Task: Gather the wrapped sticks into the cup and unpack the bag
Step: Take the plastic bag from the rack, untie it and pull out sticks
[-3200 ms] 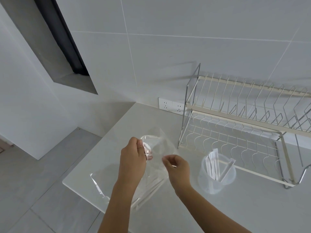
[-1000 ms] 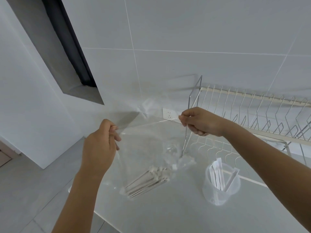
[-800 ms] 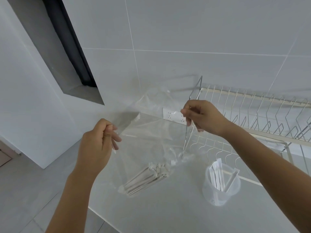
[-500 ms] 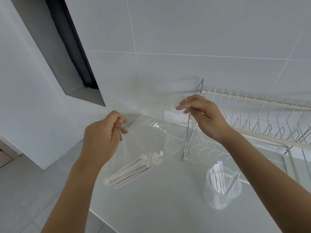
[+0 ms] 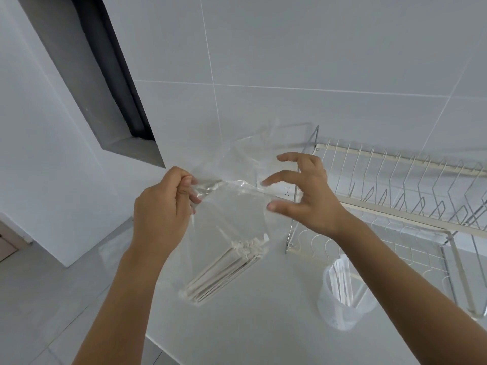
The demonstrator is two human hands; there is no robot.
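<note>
Head view: tabletop (image 5: 263,320) below me, pale and glossy, with a white tiled wall behind it.
My left hand (image 5: 160,212): fingers curled, pinching the upper left edge of the clear bag (image 5: 232,206) and holding it up above the tabletop.
My right hand (image 5: 305,196): spread wide, fingers straight and apart, holding nothing; the fingertips sit at the bag's upper right edge, and I cannot tell through the clear film whether they touch it.
Bag: transparent plastic, hanging slack from my left hand, its mouth crumpled at the top near both hands.
Wrapped sticks (image 5: 226,270): a bundle in white paper lying slantwise in the bottom of the bag, lower ends toward the tabletop's near edge, crimped upper ends toward the rack.
Cup (image 5: 340,306): translucent plastic, upright on the tabletop under my right forearm, well apart from the bag; several wrapped sticks stand in it already.
Dish rack (image 5: 395,201): wire, two tiers, on the tabletop against the wall, just behind the cup.
Wall socket (image 5: 286,191): white, low on the tiles, partly hidden by my right hand.
</note>
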